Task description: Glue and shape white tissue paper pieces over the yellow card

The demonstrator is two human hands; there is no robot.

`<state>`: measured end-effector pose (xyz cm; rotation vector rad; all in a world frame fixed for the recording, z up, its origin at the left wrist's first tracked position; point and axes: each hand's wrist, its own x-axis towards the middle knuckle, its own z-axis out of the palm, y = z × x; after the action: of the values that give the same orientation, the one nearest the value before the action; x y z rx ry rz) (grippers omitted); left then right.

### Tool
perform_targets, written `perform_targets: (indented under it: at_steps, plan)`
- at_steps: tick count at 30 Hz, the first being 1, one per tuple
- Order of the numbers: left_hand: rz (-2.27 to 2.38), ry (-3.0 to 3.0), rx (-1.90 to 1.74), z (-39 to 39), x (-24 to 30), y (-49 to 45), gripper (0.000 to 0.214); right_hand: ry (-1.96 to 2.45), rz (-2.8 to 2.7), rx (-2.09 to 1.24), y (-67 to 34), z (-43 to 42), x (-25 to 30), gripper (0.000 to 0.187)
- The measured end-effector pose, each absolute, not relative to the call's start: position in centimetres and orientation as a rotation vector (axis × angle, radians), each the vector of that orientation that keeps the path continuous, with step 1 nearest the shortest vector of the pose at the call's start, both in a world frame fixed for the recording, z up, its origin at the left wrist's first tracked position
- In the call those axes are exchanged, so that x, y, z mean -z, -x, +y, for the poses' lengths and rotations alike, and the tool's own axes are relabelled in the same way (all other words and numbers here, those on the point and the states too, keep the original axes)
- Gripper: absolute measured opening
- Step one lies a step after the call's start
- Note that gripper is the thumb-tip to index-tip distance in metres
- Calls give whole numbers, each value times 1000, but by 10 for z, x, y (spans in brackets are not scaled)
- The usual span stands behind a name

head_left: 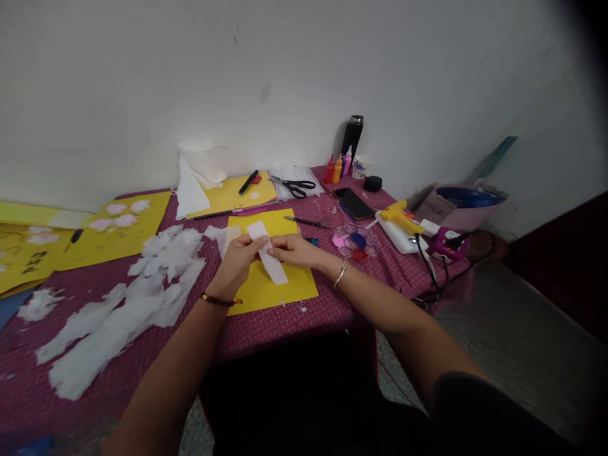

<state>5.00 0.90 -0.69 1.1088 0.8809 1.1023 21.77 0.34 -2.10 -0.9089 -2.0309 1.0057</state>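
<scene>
A strip of white tissue paper (274, 268) slants between my hands, above a yellow sheet (289, 292). My left hand (239, 256) pinches its left edge between thumb and fingers. From the other side, my right hand (293, 249) grips the strip's right edge, fingers curled. Left of my hands lies a heap of torn white tissue strips (164, 278). A thin black-handled tool (308, 221) rests just beyond my right hand, and a palette with pink, blue and red paint (355, 242) sits to its right.
Scissors (294, 186), a black pen (248, 182) and paint bottles (337, 168) stand or lie at the back. A phone (352, 202), a yellow glue gun (403, 218) and a purple power cube (446, 244) with cables are at right. Yellow sheets with pale flowers (118, 218) lie left.
</scene>
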Motion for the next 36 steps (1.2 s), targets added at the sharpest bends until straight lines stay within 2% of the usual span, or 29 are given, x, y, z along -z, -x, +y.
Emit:
perform_targets:
  at_steps: [8,10,15,20,25,30,36]
  plan:
    - [852,-761,-1551,24,-1,-33,23,914,-1933,-1109,-216,5,27,30]
    - [852,-713,-1493,25,-2,-31,24,934,-1910,-1107,-216,6,27,28]
    - [1005,-974,-1067,17,2,-37,26,1044,-1926,-982,-222,9,21,26]
    - [1127,-1030,-1150,20,4,-31,18,1261,-2025,-542,-245,14,11,13]
    - [1060,-758,-1224,33,-2,-14,19,1438,-2395,-316,-256,17,16,37]
    - [1019,-650,-1161,37,-7,-7,14,1496,-2417,-152,-244,13,20,32]
    - [1014,-592,-1192,43,-8,5,19,1331,-2168,-133,-252,8,6,41]
